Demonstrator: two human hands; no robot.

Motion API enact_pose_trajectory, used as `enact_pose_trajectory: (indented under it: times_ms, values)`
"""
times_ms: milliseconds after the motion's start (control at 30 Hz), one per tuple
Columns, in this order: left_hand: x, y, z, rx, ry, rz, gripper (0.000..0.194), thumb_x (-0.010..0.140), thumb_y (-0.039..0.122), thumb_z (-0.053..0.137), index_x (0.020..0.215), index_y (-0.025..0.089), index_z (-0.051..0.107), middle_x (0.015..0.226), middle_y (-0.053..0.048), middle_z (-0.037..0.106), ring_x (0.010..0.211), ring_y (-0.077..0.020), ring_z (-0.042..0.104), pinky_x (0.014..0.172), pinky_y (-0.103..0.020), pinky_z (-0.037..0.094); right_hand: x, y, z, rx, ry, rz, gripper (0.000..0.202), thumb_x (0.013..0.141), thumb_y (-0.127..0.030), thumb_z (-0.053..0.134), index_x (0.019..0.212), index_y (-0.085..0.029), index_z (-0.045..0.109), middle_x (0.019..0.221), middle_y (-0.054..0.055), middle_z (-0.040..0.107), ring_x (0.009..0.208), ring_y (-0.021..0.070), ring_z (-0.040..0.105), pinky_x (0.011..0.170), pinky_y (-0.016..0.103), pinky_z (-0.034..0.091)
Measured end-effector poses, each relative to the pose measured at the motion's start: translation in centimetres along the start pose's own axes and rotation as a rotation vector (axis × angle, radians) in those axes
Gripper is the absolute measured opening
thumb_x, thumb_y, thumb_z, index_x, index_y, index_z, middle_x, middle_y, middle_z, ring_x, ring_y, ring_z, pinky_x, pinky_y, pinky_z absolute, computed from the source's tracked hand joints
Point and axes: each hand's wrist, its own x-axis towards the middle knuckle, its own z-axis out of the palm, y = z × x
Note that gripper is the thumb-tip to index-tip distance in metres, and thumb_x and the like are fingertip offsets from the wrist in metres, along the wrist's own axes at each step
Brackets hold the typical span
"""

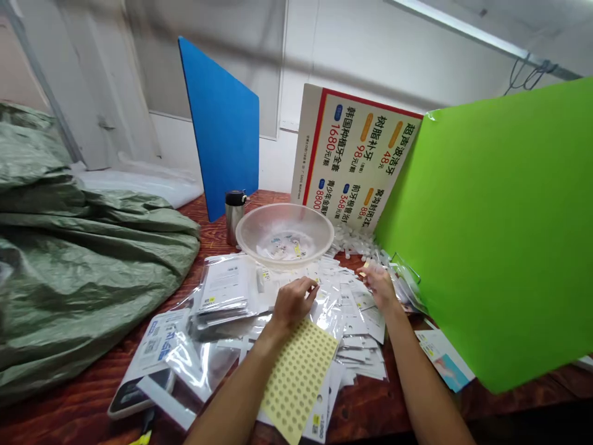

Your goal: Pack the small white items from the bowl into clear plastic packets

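My left hand (295, 301) is closed, thumb and fingers brought together over the pile of white printed cards (352, 309); what it holds, if anything, is too small to make out. Under its wrist lies a yellow sheet of small round stickers (301, 377). To the right, my right hand (382, 285) pinches a small pale yellow piece (365, 266) at its fingertips. Beyond it are scattered small white plastic pieces (356, 240). Left of my left hand is a stack of cards in clear plastic bags (225, 284).
A translucent plastic basin (248, 238) with small items inside stands behind the cards. Beside it is a steel flask (233, 219). Blue (222, 123), printed (356, 154) and green boards (486, 235) stand around. Green sheeting (88, 278) bulges at left; a white printed pouch (152, 352) lies nearer.
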Motion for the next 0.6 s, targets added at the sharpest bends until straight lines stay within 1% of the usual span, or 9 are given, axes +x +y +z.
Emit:
enact_pose_trajectory:
  times_ms: [100, 200, 267, 367, 433, 500, 533, 600]
  values:
    - [0.0, -0.1, 0.0, 0.000, -0.009, 0.005, 0.009, 0.094, 0.020, 0.062, 0.087, 0.021, 0.067, 0.079, 0.001, 0.073, 0.068, -0.0141, 0.067, 0.064, -0.024, 0.044, -0.4, 1.6, -0.7, -0.134, -0.075, 0.097, 0.021, 0.061, -0.032, 0.077, 0.065, -0.019, 0.062, 0.055, 0.000, 0.064, 0.039, 0.0083, 0.044, 0.036, 0.020, 0.028]
    - [0.2, -0.3, 0.0, -0.008, -0.012, -0.019, 0.011, 0.095, 0.024, 0.060, 0.088, 0.021, 0.068, 0.078, 0.001, 0.072, 0.066, -0.0137, 0.065, 0.064, -0.025, 0.045, -0.8, 2.3, -1.0, -0.259, -0.172, 0.225, 0.016, 0.058, -0.020, 0.076, 0.060, -0.018, 0.060, 0.050, -0.001, 0.063, 0.036, 0.0088, 0.044, 0.035, 0.021, 0.027]
    - [0.3, -0.5, 0.2, -0.008, -0.028, -0.029, 0.013, 0.095, 0.028, 0.060, 0.089, 0.021, 0.069, 0.077, 0.001, 0.072, 0.063, -0.0134, 0.064, 0.063, -0.025, 0.045, -1.0, 2.4, -1.0, -0.282, -0.211, 0.274, 0.017, 0.058, -0.017, 0.076, 0.057, -0.018, 0.058, 0.046, -0.002, 0.059, 0.036, 0.0087, 0.044, 0.036, 0.021, 0.028]
    - [0.3, -0.7, 0.3, 0.004, -0.043, -0.032, 0.016, 0.095, 0.032, 0.060, 0.090, 0.021, 0.070, 0.075, 0.001, 0.071, 0.061, -0.0130, 0.062, 0.062, -0.025, 0.046, -1.7, 2.1, -0.5, -0.255, -0.292, 0.282, 0.018, 0.060, -0.020, 0.077, 0.059, -0.018, 0.058, 0.046, -0.006, 0.054, 0.039, 0.0079, 0.043, 0.039, 0.021, 0.030]
    - [0.3, -0.7, 0.3, 0.009, -0.054, -0.029, 0.017, 0.095, 0.034, 0.060, 0.091, 0.020, 0.070, 0.075, 0.001, 0.071, 0.060, -0.0130, 0.062, 0.061, -0.025, 0.046, -2.0, 1.7, -0.2, -0.206, -0.327, 0.256, 0.017, 0.059, -0.020, 0.076, 0.065, -0.018, 0.061, 0.049, -0.007, 0.054, 0.042, 0.0081, 0.043, 0.041, 0.021, 0.031]
    - [0.4, -0.6, 0.2, 0.008, -0.068, -0.019, 0.018, 0.095, 0.034, 0.059, 0.091, 0.020, 0.070, 0.075, 0.001, 0.071, 0.060, -0.0129, 0.062, 0.061, -0.025, 0.046, -1.9, 1.3, -0.2, -0.143, -0.291, 0.216, 0.019, 0.057, -0.018, 0.075, 0.073, -0.017, 0.065, 0.055, -0.006, 0.058, 0.046, 0.0090, 0.047, 0.043, 0.021, 0.034]
    - [0.4, -0.5, 0.1, 0.008, -0.074, -0.013, 0.018, 0.095, 0.035, 0.059, 0.090, 0.020, 0.069, 0.075, 0.001, 0.071, 0.059, -0.0129, 0.062, 0.060, -0.025, 0.046, -1.7, 1.1, -0.4, -0.107, -0.231, 0.192, 0.022, 0.056, -0.017, 0.074, 0.076, -0.016, 0.067, 0.058, -0.006, 0.060, 0.048, 0.0098, 0.050, 0.045, 0.022, 0.036]
    - [0.5, -0.3, -0.1, 0.007, -0.083, -0.006, 0.019, 0.095, 0.035, 0.058, 0.090, 0.020, 0.070, 0.075, 0.001, 0.071, 0.059, -0.0128, 0.062, 0.060, -0.025, 0.046, -1.0, 0.9, -1.2, -0.020, -0.050, 0.118, 0.026, 0.056, -0.020, 0.075, 0.080, -0.016, 0.069, 0.063, -0.004, 0.063, 0.052, 0.0111, 0.053, 0.048, 0.023, 0.040]
